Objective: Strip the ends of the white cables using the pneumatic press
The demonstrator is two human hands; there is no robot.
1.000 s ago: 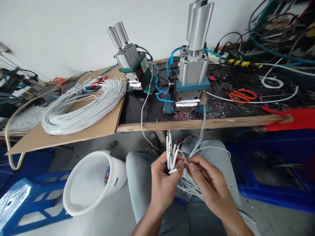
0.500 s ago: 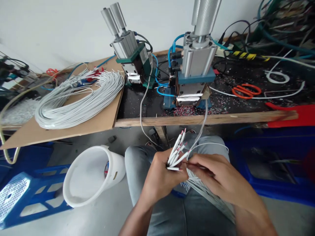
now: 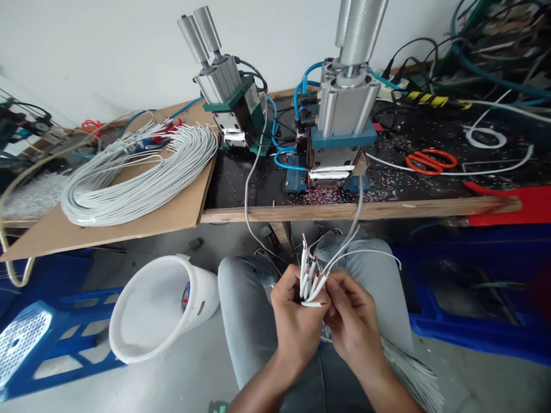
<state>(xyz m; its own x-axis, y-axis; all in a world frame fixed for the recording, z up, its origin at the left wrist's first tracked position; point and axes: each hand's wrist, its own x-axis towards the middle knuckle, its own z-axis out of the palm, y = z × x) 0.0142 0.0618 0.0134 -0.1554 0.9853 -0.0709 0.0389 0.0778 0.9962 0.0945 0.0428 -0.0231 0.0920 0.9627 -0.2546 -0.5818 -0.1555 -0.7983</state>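
Observation:
Over my lap, my left hand (image 3: 293, 318) is closed around a bunch of white wires (image 3: 310, 274) whose red-tipped ends stick up and fan out. My right hand (image 3: 350, 318) presses against the bunch from the right, its fingers pinched on the same wires. The rest of the bundle (image 3: 411, 373) trails down past my right knee. One wire rises from the bunch to the blue pneumatic press (image 3: 340, 135) at the bench edge.
A green press (image 3: 230, 109) stands left of the blue one. A coil of white wire (image 3: 138, 178) lies on cardboard at the left. Orange scissors (image 3: 430, 159) rest on the bench at right. A white bucket (image 3: 159, 307) and blue crates (image 3: 38, 338) sit on the floor.
The wire ends swung from leaning right back to upright. My right hand drew in closer to the left, and both hands sit slightly lower over my lap.

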